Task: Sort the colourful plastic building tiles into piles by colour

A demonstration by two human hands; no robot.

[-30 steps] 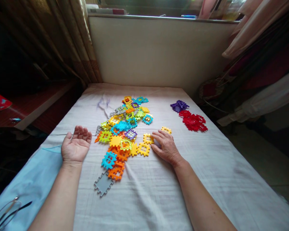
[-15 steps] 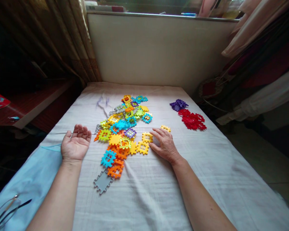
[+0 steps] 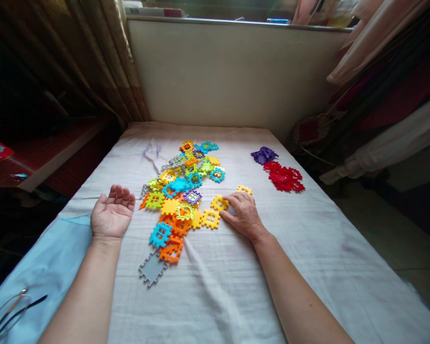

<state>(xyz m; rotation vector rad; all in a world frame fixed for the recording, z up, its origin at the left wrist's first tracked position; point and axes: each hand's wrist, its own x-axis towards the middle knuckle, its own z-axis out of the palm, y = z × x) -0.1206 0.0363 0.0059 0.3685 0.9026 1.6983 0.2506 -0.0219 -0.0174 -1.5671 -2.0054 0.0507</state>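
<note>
My left hand (image 3: 112,211) lies palm up on the sheet, fingers slightly curled and nothing in it. Right of the pile, my right hand (image 3: 242,212) is palm down, its thumb and fingertips at the edge of a yellow window piece (image 3: 219,203). Another yellow piece (image 3: 210,219) lies just below that one, and a third yellow piece (image 3: 244,189) is partly behind the hand. Between the hands spreads a mixed pile of interlocking plastic pieces (image 3: 181,185), with a grey piece (image 3: 153,269) at its near end.
A purple stack (image 3: 264,155) and a red heap (image 3: 285,178) of pieces sit at the back right of the bed (image 3: 308,267). Glasses (image 3: 16,313) rest on blue cloth (image 3: 62,253) at the near left. A wall (image 3: 215,71) stands behind.
My right hand's fingers have closed in on the yellow window piece, which has turned slightly. My left hand has stayed put, and the view has shifted slightly.
</note>
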